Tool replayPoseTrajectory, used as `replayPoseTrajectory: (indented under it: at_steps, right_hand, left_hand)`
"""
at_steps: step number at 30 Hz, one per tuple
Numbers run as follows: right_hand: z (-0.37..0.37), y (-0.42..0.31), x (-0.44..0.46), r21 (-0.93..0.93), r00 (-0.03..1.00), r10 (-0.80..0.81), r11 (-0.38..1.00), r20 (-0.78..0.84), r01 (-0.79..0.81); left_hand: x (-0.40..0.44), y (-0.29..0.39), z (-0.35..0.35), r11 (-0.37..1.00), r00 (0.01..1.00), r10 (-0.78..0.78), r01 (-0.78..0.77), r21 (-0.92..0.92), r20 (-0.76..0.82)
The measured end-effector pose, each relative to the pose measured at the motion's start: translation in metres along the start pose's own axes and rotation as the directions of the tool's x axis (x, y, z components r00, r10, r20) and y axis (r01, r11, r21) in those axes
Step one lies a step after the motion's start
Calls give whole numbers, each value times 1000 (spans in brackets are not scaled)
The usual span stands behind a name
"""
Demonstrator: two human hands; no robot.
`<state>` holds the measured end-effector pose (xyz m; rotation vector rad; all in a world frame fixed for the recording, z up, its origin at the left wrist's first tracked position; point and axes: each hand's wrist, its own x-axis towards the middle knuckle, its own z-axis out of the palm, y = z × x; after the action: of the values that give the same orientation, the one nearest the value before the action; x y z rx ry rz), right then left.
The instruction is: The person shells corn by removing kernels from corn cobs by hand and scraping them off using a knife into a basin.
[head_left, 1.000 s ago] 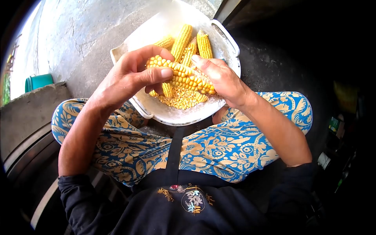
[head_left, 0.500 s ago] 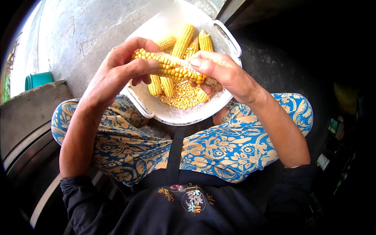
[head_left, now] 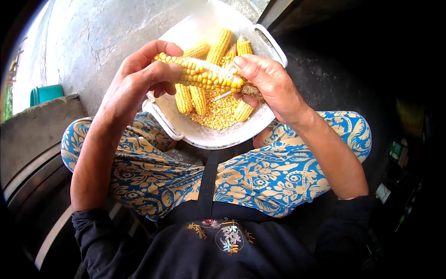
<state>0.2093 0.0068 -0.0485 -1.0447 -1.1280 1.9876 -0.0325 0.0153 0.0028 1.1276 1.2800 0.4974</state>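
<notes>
A yellow corn cob (head_left: pixel 204 76) is held level above a white basin (head_left: pixel 186 128), with a bare strip along its top where kernels are gone. My left hand (head_left: pixel 148 69) is closed round its left end, thumb on the near side. At the cob's right end, by the brown stalk, my right hand (head_left: pixel 269 83) is closed on it with the thumb raised at the upper edge; the fingers underneath are partly hidden. Below lie loose kernels (head_left: pixel 216 116) and several whole cobs (head_left: pixel 219 46). A thin pale metallic rod (head_left: pixel 222 96) shows just under the held cob.
The basin has a handle (head_left: pixel 272 44) on its right and another (head_left: pixel 162 121) at its near left. My crossed legs in patterned trousers (head_left: pixel 274 162) flank it. A green bucket (head_left: pixel 46 95) stands by a concrete ledge (head_left: pixel 37 121) at left.
The cob has turned slightly, its right end now showing more of the stalk. My right thumb has shifted up and right, off the kernels, and my left hand has moved slightly left.
</notes>
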Motion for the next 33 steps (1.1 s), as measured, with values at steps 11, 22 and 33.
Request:
replayPoseTrajectory:
  at_steps: [11, 22, 33]
  right_hand:
    - [-1, -7, -5, 3, 996, 32, 999, 89, -32]
    - [2, -13, -4, -13, 996, 21, 1000, 84, -20]
    - [9, -4, -1, -376, 990, 9, 926, 141, 45]
  left_hand:
    - [-1, 2, 5, 999, 991, 19, -24, -39, -129]
    - [-1, -1, 3, 998, 998, 50, -52, -33, -47]
    - [2, -10, 22, 999, 972, 5, 8, -54, 233]
